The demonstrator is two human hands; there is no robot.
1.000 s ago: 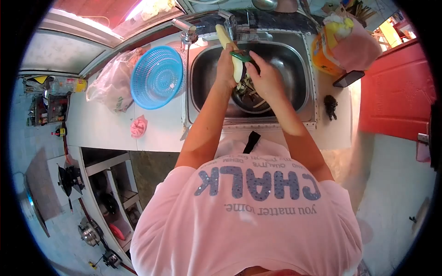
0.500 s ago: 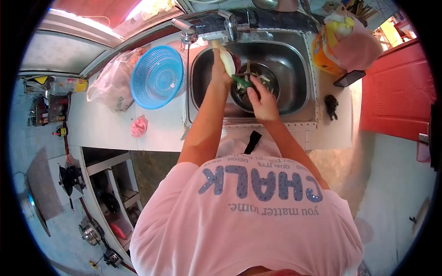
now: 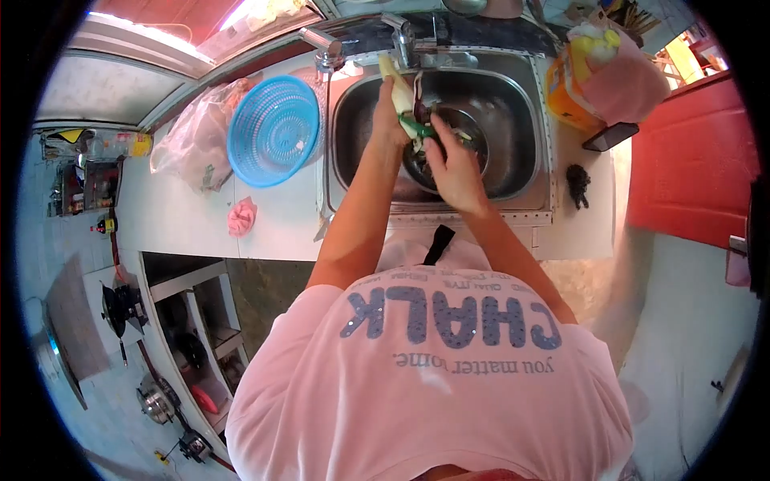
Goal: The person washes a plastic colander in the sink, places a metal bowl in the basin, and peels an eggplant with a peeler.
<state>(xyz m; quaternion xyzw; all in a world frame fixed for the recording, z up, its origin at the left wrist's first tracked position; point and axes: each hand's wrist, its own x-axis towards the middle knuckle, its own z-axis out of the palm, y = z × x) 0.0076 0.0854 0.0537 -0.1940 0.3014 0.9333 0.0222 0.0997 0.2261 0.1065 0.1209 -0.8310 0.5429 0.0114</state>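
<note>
My left hand [image 3: 387,120] is wrapped round a long pale vegetable [image 3: 402,94], partly peeled, with a strip of dark skin beside it. My right hand [image 3: 455,170] grips a green peeler [image 3: 415,126], which lies against the vegetable's lower part. Beneath my hands a round metal bowl [image 3: 479,146] sits in the steel sink [image 3: 517,120]. Peelings [image 3: 465,136] lie in the bowl, partly hidden by my right hand.
Left of the sink are a blue basket [image 3: 273,132], a plastic bag [image 3: 196,144] and a pink cloth [image 3: 241,217]. Two faucets [image 3: 405,44] [image 3: 327,58] stand behind. Right are an orange container [image 3: 565,88], a dark box [image 3: 610,137] and a dark scrubber [image 3: 577,186].
Since half a second ago, the peeler has moved slightly up and left onto the vegetable. The vegetable and my left hand have shifted a little to the right, and a dark strip of skin now shows beside it.
</note>
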